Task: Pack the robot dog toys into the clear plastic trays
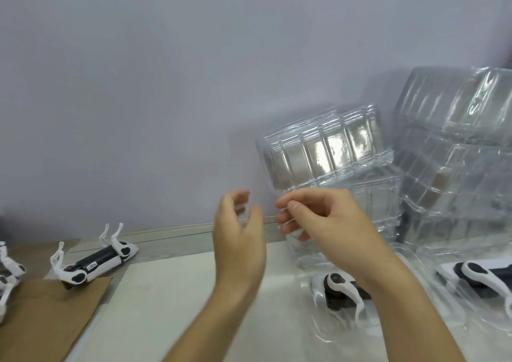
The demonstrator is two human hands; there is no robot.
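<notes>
My right hand (324, 217) pinches the lower left corner of a clear plastic tray (321, 151) and holds it tilted in the air in front of the wall. Just to its left my left hand (238, 228) is raised with its fingers relaxed and apart, holding nothing, a little blurred. Below my right forearm a black-and-white robot dog toy (340, 287) lies inside a clear tray on the table. Another robot dog toy (476, 275) lies in a tray at the right edge. On the left a loose robot dog toy (94, 262) lies on its back, legs up.
A tall stack of clear trays (454, 145) leans against the wall at the right. A brown cardboard sheet (41, 317) covers the table's left front, with part of one more white toy (8, 275) at the left edge. A white mat (171, 300) lies in the middle.
</notes>
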